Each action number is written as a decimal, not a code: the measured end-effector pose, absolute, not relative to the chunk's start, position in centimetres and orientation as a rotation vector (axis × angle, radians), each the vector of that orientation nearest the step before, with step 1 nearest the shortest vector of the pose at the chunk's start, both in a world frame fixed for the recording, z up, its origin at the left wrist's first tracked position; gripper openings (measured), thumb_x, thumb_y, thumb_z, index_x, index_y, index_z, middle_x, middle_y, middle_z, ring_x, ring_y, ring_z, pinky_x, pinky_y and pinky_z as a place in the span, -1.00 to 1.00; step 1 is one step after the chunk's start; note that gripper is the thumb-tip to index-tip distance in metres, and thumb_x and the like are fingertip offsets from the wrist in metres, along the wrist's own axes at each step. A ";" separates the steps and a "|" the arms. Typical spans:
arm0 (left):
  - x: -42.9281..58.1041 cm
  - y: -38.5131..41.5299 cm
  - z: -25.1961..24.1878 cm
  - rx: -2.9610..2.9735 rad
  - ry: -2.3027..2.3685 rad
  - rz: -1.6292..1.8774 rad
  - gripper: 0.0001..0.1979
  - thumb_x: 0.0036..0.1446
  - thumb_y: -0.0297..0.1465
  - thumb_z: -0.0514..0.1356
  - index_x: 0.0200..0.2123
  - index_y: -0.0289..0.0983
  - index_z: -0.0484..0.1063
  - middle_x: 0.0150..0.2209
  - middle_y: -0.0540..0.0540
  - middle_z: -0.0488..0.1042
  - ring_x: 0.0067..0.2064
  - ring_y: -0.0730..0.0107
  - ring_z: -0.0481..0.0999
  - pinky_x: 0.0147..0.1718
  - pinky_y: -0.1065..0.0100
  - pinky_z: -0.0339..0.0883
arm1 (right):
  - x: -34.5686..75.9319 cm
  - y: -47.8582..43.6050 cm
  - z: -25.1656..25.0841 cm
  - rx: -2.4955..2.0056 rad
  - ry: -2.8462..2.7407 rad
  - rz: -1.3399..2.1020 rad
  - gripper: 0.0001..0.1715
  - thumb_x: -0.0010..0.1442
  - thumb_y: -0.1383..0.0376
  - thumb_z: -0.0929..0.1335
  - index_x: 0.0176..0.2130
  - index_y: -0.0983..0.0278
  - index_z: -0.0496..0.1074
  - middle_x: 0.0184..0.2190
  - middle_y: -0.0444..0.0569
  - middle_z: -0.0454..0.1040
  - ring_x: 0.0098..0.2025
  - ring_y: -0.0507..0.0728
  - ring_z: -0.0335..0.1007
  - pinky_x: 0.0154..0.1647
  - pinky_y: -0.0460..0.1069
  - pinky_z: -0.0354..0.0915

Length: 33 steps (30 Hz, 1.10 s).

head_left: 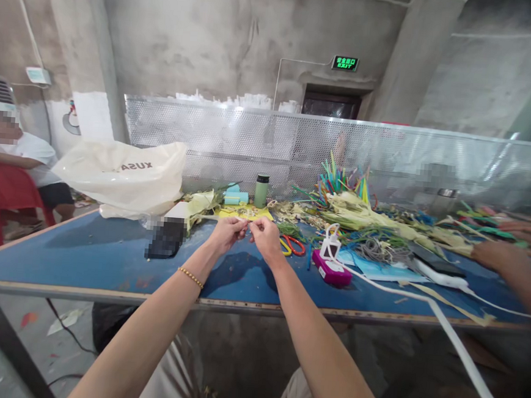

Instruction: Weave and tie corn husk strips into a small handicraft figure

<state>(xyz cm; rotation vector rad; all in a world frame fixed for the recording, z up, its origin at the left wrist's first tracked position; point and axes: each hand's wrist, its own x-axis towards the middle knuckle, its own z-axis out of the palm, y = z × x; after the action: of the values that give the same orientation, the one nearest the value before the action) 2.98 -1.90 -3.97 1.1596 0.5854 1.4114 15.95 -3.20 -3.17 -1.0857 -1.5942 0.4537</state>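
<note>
My left hand (230, 233) and my right hand (265, 236) meet above the blue table, fingertips close together. The left fingers are pinched on a thin pale strip (209, 218), which pokes out to the left and looks like dried husk. My right fingers are pinched too, but what lies between them is too small to make out. Just beyond the hands is a yellow sheet (264, 212) with small pale bits on it. Scissors with red and yellow handles (295, 245) lie right of my right hand.
A white plastic bag (124, 179) and husks (200, 205) are at left. Behind stands a green bottle (261, 191). To the right are a purple power block (332, 268) with a white cable, a husk pile (360, 212), wire coils (385, 250) and another person's hand (495, 254).
</note>
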 end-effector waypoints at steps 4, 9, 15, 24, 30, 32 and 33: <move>2.9 -2.1 -3.7 1.129 0.608 1.421 -0.70 -0.19 -0.37 0.45 -0.63 -0.40 0.39 -0.62 -0.02 0.36 -0.63 0.60 0.26 -0.61 0.46 0.08 | 16.2 -3.1 -3.2 -1.056 -1.612 0.455 -0.85 0.10 0.26 0.31 -0.48 0.23 0.32 -0.69 -0.19 0.38 -0.62 0.07 0.39 -0.44 -0.05 0.28; 2.5 -2.6 -3.5 1.163 0.578 1.366 -0.74 -0.19 -0.40 0.44 -0.59 -0.41 0.43 -0.62 -0.03 0.36 -0.62 0.60 0.26 -0.61 0.47 0.07 | 16.7 -2.7 -3.2 -0.977 -1.624 0.607 -0.76 0.10 0.13 0.33 -0.45 0.25 0.37 -0.62 -0.14 0.43 -0.60 0.06 0.36 -0.54 -0.07 0.22; 2.3 -3.2 -3.3 1.228 0.539 1.181 -0.72 -0.17 -0.36 0.45 -0.56 -0.41 0.44 -0.57 -0.07 0.41 -0.58 0.58 0.30 -0.59 0.48 0.13 | 17.1 -2.9 -2.7 -0.817 -1.532 0.789 -0.66 0.03 0.05 0.38 -0.50 0.27 0.39 -0.61 -0.14 0.39 -0.57 0.02 0.24 -0.55 -0.09 0.17; 2.1 -3.5 -2.9 1.170 0.535 1.114 -0.75 -0.06 -0.33 0.39 -0.40 -0.42 0.51 -0.46 -0.16 0.50 -0.57 0.56 0.35 -0.60 0.48 0.16 | 17.0 -3.1 -2.6 -0.799 -1.486 0.814 -0.64 -0.04 0.05 0.42 -0.53 0.28 0.36 -0.65 -0.17 0.33 -0.57 0.00 0.17 -0.54 -0.09 0.10; 2.3 -3.3 -3.2 1.220 0.569 1.154 -0.81 -0.19 -0.46 0.41 -0.50 -0.41 0.47 -0.50 -0.10 0.46 -0.60 0.58 0.32 -0.61 0.46 0.12 | 16.9 -3.3 -2.6 -0.829 -1.490 0.758 -0.66 -0.03 0.07 0.40 -0.56 0.28 0.35 -0.63 -0.18 0.30 -0.55 0.00 0.16 -0.50 -0.09 0.12; 2.5 -3.3 -3.3 1.223 0.592 1.180 -0.84 -0.18 -0.47 0.38 -0.52 -0.39 0.45 -0.52 -0.08 0.44 -0.61 0.60 0.29 -0.62 0.46 0.10 | 16.9 -3.2 -2.7 -0.835 -1.505 0.745 -0.68 -0.02 0.09 0.39 -0.54 0.28 0.37 -0.62 -0.17 0.33 -0.54 0.01 0.19 -0.49 -0.09 0.14; 2.7 -3.3 -3.3 1.224 0.605 1.188 -0.85 -0.17 -0.47 0.36 -0.53 -0.39 0.44 -0.53 -0.07 0.43 -0.61 0.61 0.27 -0.62 0.47 0.08 | 16.8 -3.2 -2.8 -0.837 -1.516 0.731 -0.69 -0.01 0.09 0.39 -0.54 0.28 0.37 -0.62 -0.16 0.34 -0.53 0.01 0.20 -0.48 -0.09 0.15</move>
<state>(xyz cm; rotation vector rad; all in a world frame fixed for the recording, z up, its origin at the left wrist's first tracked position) 2.66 -3.27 -3.31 1.2237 0.6050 1.1881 16.85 -3.15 -2.80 -0.8366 -1.5159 0.7308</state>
